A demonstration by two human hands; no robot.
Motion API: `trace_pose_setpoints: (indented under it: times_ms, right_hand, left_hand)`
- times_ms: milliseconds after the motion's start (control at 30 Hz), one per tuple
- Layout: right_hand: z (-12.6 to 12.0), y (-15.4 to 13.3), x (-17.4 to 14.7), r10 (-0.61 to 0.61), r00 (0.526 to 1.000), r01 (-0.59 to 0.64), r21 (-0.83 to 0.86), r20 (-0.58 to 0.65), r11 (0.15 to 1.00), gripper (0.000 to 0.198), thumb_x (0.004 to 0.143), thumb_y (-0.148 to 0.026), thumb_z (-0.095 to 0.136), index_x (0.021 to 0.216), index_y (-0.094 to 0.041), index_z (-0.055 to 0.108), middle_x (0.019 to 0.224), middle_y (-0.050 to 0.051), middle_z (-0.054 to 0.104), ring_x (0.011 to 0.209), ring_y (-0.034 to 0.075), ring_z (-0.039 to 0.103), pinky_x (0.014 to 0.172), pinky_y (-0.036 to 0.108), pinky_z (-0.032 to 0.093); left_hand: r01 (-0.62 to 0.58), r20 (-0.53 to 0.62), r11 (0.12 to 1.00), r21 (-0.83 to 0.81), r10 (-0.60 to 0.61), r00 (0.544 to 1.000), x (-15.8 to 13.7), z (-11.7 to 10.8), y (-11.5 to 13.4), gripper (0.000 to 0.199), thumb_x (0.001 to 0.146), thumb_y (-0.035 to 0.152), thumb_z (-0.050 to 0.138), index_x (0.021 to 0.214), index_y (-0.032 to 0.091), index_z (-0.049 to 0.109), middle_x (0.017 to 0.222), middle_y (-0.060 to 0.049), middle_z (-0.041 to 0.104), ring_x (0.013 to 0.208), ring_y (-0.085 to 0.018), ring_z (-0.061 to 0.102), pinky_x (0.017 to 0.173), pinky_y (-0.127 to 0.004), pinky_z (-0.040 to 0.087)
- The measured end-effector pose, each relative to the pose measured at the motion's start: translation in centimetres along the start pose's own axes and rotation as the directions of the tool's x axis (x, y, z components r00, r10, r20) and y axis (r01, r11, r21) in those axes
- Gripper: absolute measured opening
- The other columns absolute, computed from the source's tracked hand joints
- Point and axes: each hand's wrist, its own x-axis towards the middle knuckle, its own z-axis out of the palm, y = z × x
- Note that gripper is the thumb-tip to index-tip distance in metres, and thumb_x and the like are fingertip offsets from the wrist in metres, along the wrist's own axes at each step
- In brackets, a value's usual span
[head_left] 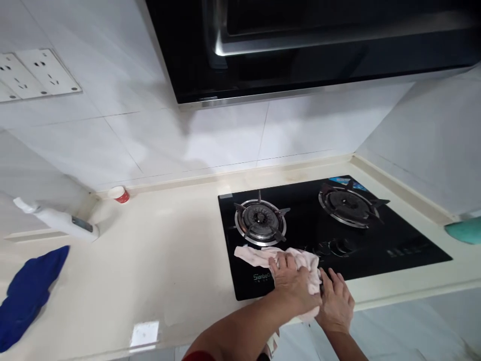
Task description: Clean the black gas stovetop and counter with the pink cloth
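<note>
A crumpled pale pink cloth [253, 254] lies across the front left of the black glass gas hob [296, 200]. My left hand [291, 283] presses down on the cloth with bent fingers, gripping its folds. Just right of it, my right hand [335, 301] rests at the hob's front edge, beside the cloth, with its fingers stretched out and nothing seen in them. The left burner [260, 220] is behind the cloth, and a black control knob [341, 246] stands beyond my right hand. Part of the cloth hangs over the counter edge between my hands.
A black range hood [308, 60] overhangs the hob. The right burner [348, 205] has raised pan supports. On the counter [169, 260] to the left are a red and white paper cup [119, 194], a white bottle [67, 223] and a blue cloth [30, 293]. Something green [464, 231] sits far right.
</note>
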Motion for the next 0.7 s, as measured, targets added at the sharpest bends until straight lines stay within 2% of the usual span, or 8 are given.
trace_pose_setpoints:
  times_ms: [100, 167, 233, 333, 400, 500, 600, 700]
  right_hand:
    - [-0.1, -0.7, 0.3, 0.042, 0.999, -0.042, 0.004, -0.024, 0.999, 0.058, 0.090, -0.041, 0.033, 0.142, -0.020, 0.046, 0.146, 0.016, 0.046, 0.142, 0.034, 0.031, 0.109, 0.055, 0.031]
    - [-0.2, -1.3, 0.4, 0.066, 0.997, -0.065, 0.012, -0.037, 0.998, 0.058, 0.091, -0.045, 0.033, 0.139, -0.018, 0.048, 0.145, 0.016, 0.046, 0.142, 0.034, 0.032, 0.110, 0.055, 0.030]
    - [-0.4, -1.7, 0.6, 0.081, 0.996, -0.081, 0.016, -0.039, 0.997, 0.057, 0.092, -0.047, 0.032, 0.138, -0.018, 0.050, 0.145, 0.017, 0.047, 0.142, 0.034, 0.032, 0.110, 0.054, 0.029]
    - [-0.6, -1.9, 0.7, 0.094, 0.995, -0.094, 0.007, -0.034, 0.996, 0.055, 0.093, -0.047, 0.032, 0.137, -0.018, 0.050, 0.146, 0.016, 0.046, 0.142, 0.034, 0.031, 0.110, 0.054, 0.029]
    - [-0.7, -2.0, 0.7, 0.103, 0.994, -0.103, -0.001, -0.031, 0.995, 0.054, 0.093, -0.046, 0.032, 0.137, -0.019, 0.049, 0.147, 0.015, 0.045, 0.142, 0.034, 0.031, 0.111, 0.054, 0.029]
    - [-0.9, -2.3, 0.7, 0.110, 0.994, -0.110, -0.009, -0.025, 0.994, 0.054, 0.094, -0.046, 0.032, 0.137, -0.019, 0.050, 0.147, 0.014, 0.045, 0.142, 0.033, 0.031, 0.111, 0.053, 0.029]
    - [-1.1, -2.6, 0.8, 0.113, 0.993, -0.113, -0.018, -0.028, 0.993, 0.054, 0.095, -0.047, 0.031, 0.136, -0.017, 0.052, 0.147, 0.014, 0.046, 0.142, 0.032, 0.031, 0.111, 0.052, 0.029]
    - [-1.1, -2.6, 0.8, 0.115, 0.993, -0.116, -0.029, -0.031, 0.993, 0.054, 0.096, -0.047, 0.031, 0.135, -0.017, 0.052, 0.146, 0.014, 0.047, 0.142, 0.032, 0.031, 0.110, 0.052, 0.030]
  left_hand:
    - [-0.058, -0.009, 0.998, 0.024, 0.058, 0.998, -1.2, -1.6, -2.0, 0.059, 0.072, 0.058, 0.066, 0.121, 0.026, 0.066, 0.150, -0.015, 0.035, 0.132, -0.042, 0.025, 0.104, -0.065, 0.019]
    - [-0.043, -0.041, 0.998, 0.050, 0.045, 0.998, -3.0, -3.0, -4.2, 0.055, 0.067, 0.052, 0.073, 0.116, 0.029, 0.068, 0.149, -0.011, 0.038, 0.131, -0.041, 0.029, 0.102, -0.062, 0.024]
    - [0.007, -0.102, 0.997, 0.074, 0.001, 0.995, -5.3, -4.6, -6.9, 0.052, 0.064, 0.047, 0.076, 0.113, 0.032, 0.068, 0.149, -0.007, 0.039, 0.133, -0.041, 0.029, 0.103, -0.060, 0.026]
    - [0.106, -0.173, 0.987, 0.119, -0.085, 0.981, -9.9, -7.0, -11.5, 0.056, 0.062, 0.041, 0.079, 0.117, 0.033, 0.068, 0.150, -0.007, 0.040, 0.135, -0.042, 0.029, 0.105, -0.060, 0.028]
    - [0.163, -0.216, 0.971, 0.177, -0.123, 0.969, -13.4, -8.5, -14.6, 0.054, 0.065, 0.035, 0.077, 0.118, 0.032, 0.068, 0.150, -0.009, 0.041, 0.137, -0.042, 0.029, 0.109, -0.059, 0.026]
    - [0.331, -0.286, 0.911, 0.244, -0.259, 0.923, -18.8, -10.2, -18.2, 0.047, 0.072, 0.033, 0.070, 0.119, 0.033, 0.067, 0.150, -0.008, 0.042, 0.140, -0.039, 0.030, 0.109, -0.058, 0.028]
    - [0.454, -0.341, 0.847, 0.276, -0.355, 0.870, -22.8, -10.7, -19.8, 0.042, 0.075, 0.028, 0.064, 0.117, 0.031, 0.068, 0.151, -0.009, 0.040, 0.141, -0.039, 0.029, 0.109, -0.057, 0.029]
    - [0.510, -0.368, 0.814, 0.277, -0.401, 0.839, -23.9, -9.9, -18.7, 0.043, 0.073, 0.023, 0.061, 0.114, 0.030, 0.069, 0.148, -0.009, 0.042, 0.138, -0.040, 0.032, 0.107, -0.058, 0.030]
